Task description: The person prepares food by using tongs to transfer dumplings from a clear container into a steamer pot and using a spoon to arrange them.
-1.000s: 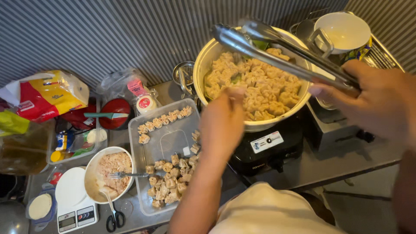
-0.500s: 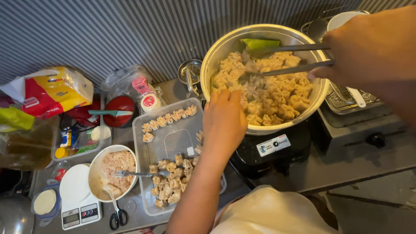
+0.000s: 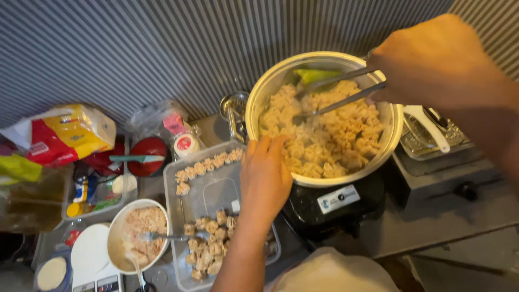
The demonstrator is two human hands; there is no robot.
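**Tongs in the dumpling pot**

Overhead, the big steel pot (image 3: 324,116) sits on a black burner (image 3: 332,208) and is packed with pale dumplings (image 3: 324,135). The right hand (image 3: 432,62), above the pot's right rim, is clamped around a pair of metal tongs (image 3: 335,94); the tong arms slant down into the pot, tips close together among the dumplings near a green leaf (image 3: 316,74) at the pot's far side. The left hand (image 3: 265,178) rests at the pot's near-left rim, fingers curled against the edge; whether it grips the rim or only touches it cannot be told.

Just left of the pot lies a clear plastic tray (image 3: 208,192) with a row of raw dumplings (image 3: 208,165) along its far side and a cluster at its near end. Further left of the pot stands a white bowl of filling (image 3: 138,240) with a fork in it, and beyond that a red lidded tub (image 3: 147,157) and a red-and-yellow packet (image 3: 59,132). Right of the pot, a white handle (image 3: 432,127) lies over a metal rack (image 3: 427,141). All of it stands on the grey bench (image 3: 443,221).
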